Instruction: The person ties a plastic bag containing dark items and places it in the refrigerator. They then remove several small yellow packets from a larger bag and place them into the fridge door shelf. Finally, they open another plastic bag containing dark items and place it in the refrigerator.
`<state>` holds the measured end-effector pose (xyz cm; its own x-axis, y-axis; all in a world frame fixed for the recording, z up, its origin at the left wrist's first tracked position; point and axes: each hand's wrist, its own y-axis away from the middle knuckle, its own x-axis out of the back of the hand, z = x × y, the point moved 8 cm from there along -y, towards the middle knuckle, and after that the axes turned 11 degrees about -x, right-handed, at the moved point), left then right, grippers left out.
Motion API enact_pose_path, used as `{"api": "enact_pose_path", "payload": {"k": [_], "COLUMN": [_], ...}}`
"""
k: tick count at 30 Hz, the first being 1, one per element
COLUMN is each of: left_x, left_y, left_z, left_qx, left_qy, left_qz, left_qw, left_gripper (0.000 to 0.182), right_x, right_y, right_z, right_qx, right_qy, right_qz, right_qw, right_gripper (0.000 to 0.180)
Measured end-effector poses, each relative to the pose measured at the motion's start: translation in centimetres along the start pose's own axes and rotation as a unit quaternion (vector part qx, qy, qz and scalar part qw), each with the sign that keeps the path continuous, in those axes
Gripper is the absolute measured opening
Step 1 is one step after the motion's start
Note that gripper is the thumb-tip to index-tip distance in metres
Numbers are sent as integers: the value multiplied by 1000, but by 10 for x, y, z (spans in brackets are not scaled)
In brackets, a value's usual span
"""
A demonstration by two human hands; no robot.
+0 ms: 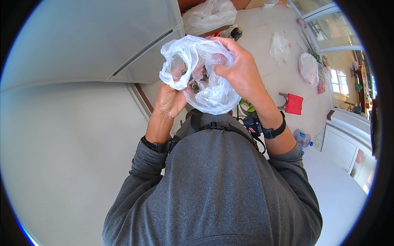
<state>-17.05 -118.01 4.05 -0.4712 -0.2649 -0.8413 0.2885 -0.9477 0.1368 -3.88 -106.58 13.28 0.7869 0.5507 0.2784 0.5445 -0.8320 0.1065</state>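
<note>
A crumpled clear plastic bag point(215, 97) is held up in front of my chest, its mouth facing me. Several small dark, shrivelled pieces point(195, 87) show inside it; what they are I cannot tell. My left hand point(171, 99) supports the bag from below at its left side, with the fingers partly hidden under the plastic. On the right, my right hand point(240, 66) grips the rim, thumb over the near side and fingers behind.
A grey refrigerator-like cabinet point(92, 37) stands close on the left. A large plastic bag point(211, 17) lies beyond my hands. On the tiled floor to the right are a red-seated stool point(294, 104), a filled white bag point(308, 69) and a large water bottle point(302, 138).
</note>
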Motion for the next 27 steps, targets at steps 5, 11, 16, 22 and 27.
{"api": "enact_pose_path", "payload": {"k": [5, 11, 16, 22, 27], "left_x": [4, 10, 11, 15, 10], "left_y": [-1, -4, -9, -11, -9], "left_z": [-3, -7, -14, -19, -19], "left_qx": [12, 44, 79, 93, 94], "left_qy": [32, 58, 48, 17, 1], "left_qz": [10, 5, 15, 28, 16], "left_qw": [999, 997, 996, 995, 995], "left_gripper": [63, 79, 81, 82, 75], "right_x": [5, 9, 13, 20, 27], "right_y": [-4, -13, -19, -19, -21], "right_z": [6, 14, 23, 33, 38], "right_qx": [-8, -33, -41, -56, -61], "right_qy": [1, 21, 13, 16, 22], "right_qz": [17, 32, 35, 58, 70], "right_qw": [1000, 999, 998, 997, 995], "right_gripper": [56, 56, 56, 56, 57]}}
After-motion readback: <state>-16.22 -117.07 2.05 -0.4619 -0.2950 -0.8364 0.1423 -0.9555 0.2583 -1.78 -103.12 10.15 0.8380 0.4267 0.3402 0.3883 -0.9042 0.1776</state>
